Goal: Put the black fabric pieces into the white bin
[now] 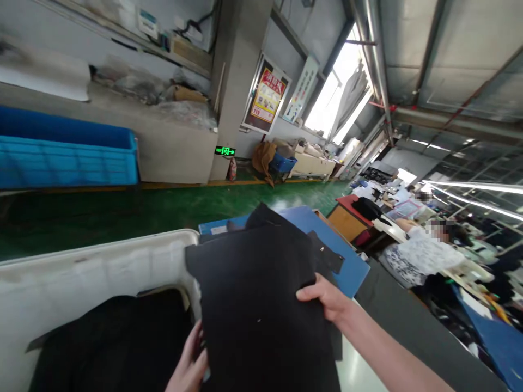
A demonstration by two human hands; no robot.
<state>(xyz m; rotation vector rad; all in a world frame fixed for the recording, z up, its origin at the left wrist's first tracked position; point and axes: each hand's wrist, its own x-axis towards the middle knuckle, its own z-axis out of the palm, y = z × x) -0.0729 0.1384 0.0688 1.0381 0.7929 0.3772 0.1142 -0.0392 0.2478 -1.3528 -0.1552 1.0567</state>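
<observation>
left hand (188, 363): i see it low in the frame, fingers curled against the near left edge of the black fabric panel (261, 310); it looks closed on that edge, though the fingertips are partly hidden behind the cloth.
right hand (327, 296): thumb on top, fingers tucked under the right edge of the same panel, a firm pinch.
black fabric panel: held up between both hands, tilted away from me, over the corner of the white bin (93, 277); a smaller dark tab sticks out at its upper right.
white bin: just left and below, with more dark cloth (110, 343) lying inside it.
blue sheet (322, 234): flat on the table beyond the panel, partly covered by it.
surroundings: green floor (163, 204), blue crate (65, 158) at far left, a seated person (425, 253) well apart on the right.
doing it well: i judge the grip wants both edges kept taut and level, so the stacked layers stay aligned; the left hand's hold looks the weaker, so i'd seat it deeper before shifting anything.
</observation>
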